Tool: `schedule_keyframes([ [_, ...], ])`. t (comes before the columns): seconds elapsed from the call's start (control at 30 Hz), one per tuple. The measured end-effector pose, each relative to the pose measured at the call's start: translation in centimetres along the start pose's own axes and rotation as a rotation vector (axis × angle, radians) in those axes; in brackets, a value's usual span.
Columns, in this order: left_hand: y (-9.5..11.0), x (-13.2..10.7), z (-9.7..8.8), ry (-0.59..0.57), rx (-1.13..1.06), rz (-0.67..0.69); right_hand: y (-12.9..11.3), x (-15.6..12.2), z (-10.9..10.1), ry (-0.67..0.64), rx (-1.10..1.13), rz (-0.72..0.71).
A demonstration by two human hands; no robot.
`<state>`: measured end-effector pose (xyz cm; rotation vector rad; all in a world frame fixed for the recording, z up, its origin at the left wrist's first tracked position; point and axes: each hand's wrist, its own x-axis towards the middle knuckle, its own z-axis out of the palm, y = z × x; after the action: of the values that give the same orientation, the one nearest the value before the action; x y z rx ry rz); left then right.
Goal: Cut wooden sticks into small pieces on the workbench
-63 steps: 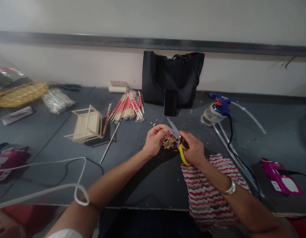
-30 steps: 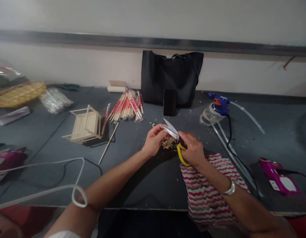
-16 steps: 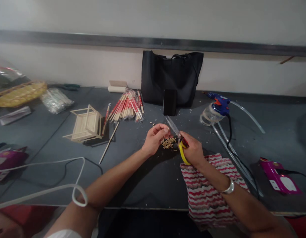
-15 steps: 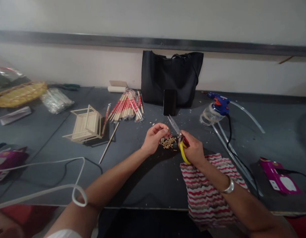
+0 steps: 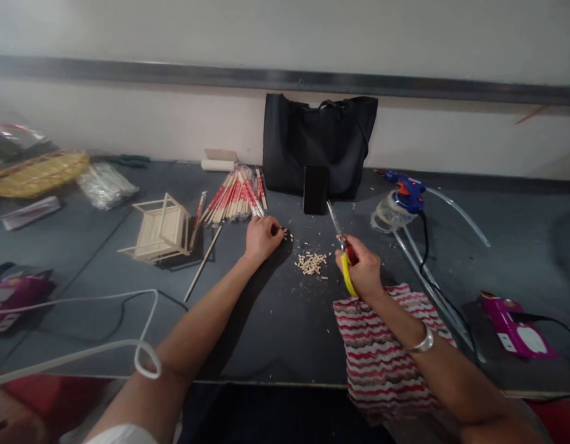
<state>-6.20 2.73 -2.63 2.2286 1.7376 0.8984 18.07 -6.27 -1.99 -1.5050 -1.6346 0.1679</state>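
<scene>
My right hand (image 5: 364,271) is wrapped round the handles of a pair of scissors (image 5: 347,271). The handles are yellow and red, and the blades point up and away, nearly together. My left hand (image 5: 263,238) rests low over the table, its fingers curled and the fingertips beside a few small pale bits (image 5: 288,235). Whatever those fingertips hold, if anything, is hidden. Between the hands lies a heap of short cut wooden stick pieces (image 5: 311,264). Just beyond my left hand are red-and-cream paper-wrapped chopsticks (image 5: 233,197) in clear plastic.
A small wooden stick frame (image 5: 162,229) and a loose stick (image 5: 203,264) lie to the left. A phone (image 5: 315,190) leans on a black bag (image 5: 319,145). On the right are a blue glue gun (image 5: 407,192), a striped cloth (image 5: 386,351) and a purple box (image 5: 516,327).
My left hand has moved left and away from the heap, to the small bits near the chopsticks. My right hand has shifted slightly right with the scissors, which now point more upright.
</scene>
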Motion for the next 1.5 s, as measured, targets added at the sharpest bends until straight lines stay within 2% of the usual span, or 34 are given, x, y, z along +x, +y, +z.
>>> schedule_keyframes([
  [0.1,0.0,-0.2,0.3,0.032,0.055,0.063,0.0,0.0,0.0,-0.004,0.008,0.008],
  [0.2,0.7,-0.5,0.4,0.023,0.038,0.199,-0.1,0.1,-0.1,-0.019,0.0,0.02],
  [0.33,2.2,-1.2,0.7,-0.106,0.009,0.376,-0.2,0.1,-0.2,-0.045,-0.014,0.014],
  [0.47,3.2,-1.9,1.0,-0.252,0.018,0.404,-0.2,0.1,-0.2,-0.059,-0.027,-0.011],
  [0.63,3.5,-1.8,1.2,-0.277,-0.019,0.362,0.0,0.1,-0.1,-0.084,-0.044,-0.055],
  [0.77,3.9,-1.8,1.0,-0.202,-0.165,0.308,0.1,-0.1,-0.1,-0.114,-0.055,-0.068],
  [0.83,4.2,-1.9,0.8,-0.133,-0.351,0.22,0.0,-0.2,-0.1,-0.122,-0.062,-0.075],
  [1.0,5.7,-2.5,0.5,-0.03,-1.011,-0.158,-0.5,-0.4,-0.1,-0.141,-0.07,-0.124],
  [1.07,6.5,-2.7,0.3,-0.014,-1.244,-0.237,-0.6,-0.6,-0.1,-0.156,-0.081,-0.167],
  [1.13,7.3,-3.0,0.1,-0.024,-1.387,-0.261,-0.6,-0.7,-0.1,-0.167,-0.104,-0.207],
  [1.3,8.6,-3.9,-0.3,-0.085,-1.474,-0.27,-0.4,-0.9,-0.1,-0.186,-0.163,-0.224],
  [1.5,9.0,-4.3,0.0,-0.09,-1.518,-0.301,-0.5,-1.0,-0.2,-0.182,-0.183,-0.263],
])
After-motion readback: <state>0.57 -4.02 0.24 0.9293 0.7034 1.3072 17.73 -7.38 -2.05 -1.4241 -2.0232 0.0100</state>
